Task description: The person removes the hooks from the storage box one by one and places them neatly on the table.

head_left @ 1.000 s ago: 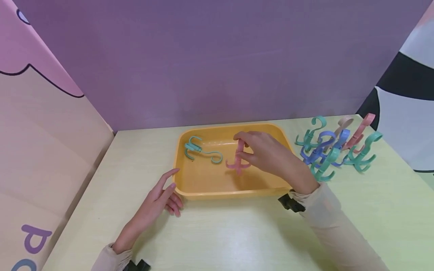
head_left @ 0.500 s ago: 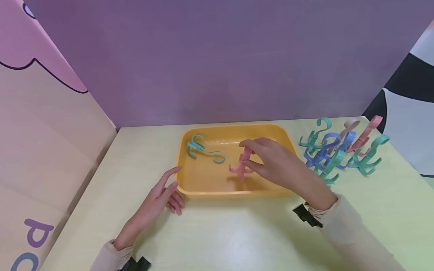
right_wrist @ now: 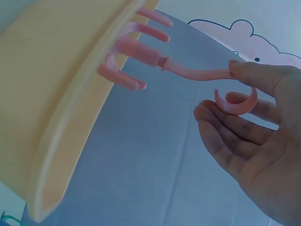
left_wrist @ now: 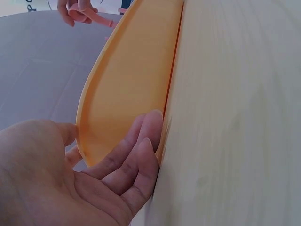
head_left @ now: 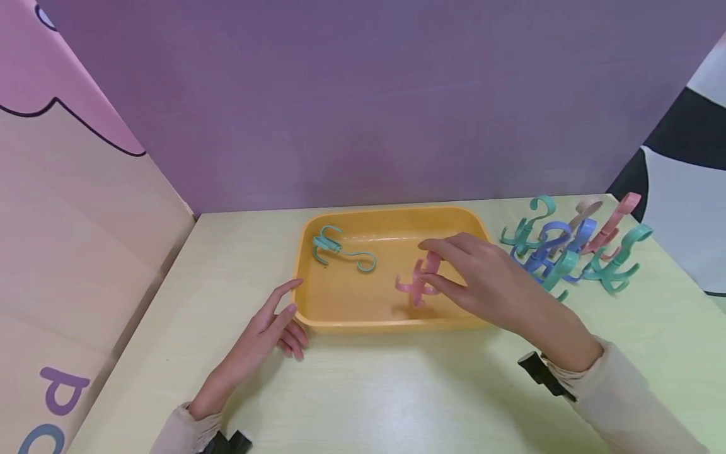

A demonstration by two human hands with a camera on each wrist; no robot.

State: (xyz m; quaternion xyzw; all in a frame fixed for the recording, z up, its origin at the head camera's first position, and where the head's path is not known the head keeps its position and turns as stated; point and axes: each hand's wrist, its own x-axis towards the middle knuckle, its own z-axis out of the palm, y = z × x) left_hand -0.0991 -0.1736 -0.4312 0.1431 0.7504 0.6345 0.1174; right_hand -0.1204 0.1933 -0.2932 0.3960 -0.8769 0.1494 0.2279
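My right hand (head_left: 482,277) pinches the curved top of a pink four-pronged swivel hook (head_left: 418,287) between thumb and fingers. In the right wrist view the pink hook (right_wrist: 138,49) has its prongs at the tray rim and its curl at my fingers. It is tilted, over the right half of a yellow tray (head_left: 363,328); whether it touches the tray floor I cannot tell. A green hook (head_left: 327,244) lies on its side in the tray's back left. At the front left corner my left hand (head_left: 263,331) touches the tray with loosely bent fingers.
To the right of the tray stand several hooks: green (head_left: 615,265), blue (head_left: 535,255) and pink (head_left: 612,224), packed closely. A purple panel (head_left: 363,107) rises behind the pale table (head_left: 368,397). A printed side panel (head_left: 74,239) stands at the left.
My right hand has moved right and a little toward me inside the tray, with the pink hook in its fingers now leaning more. The left hand stays at the tray corner.
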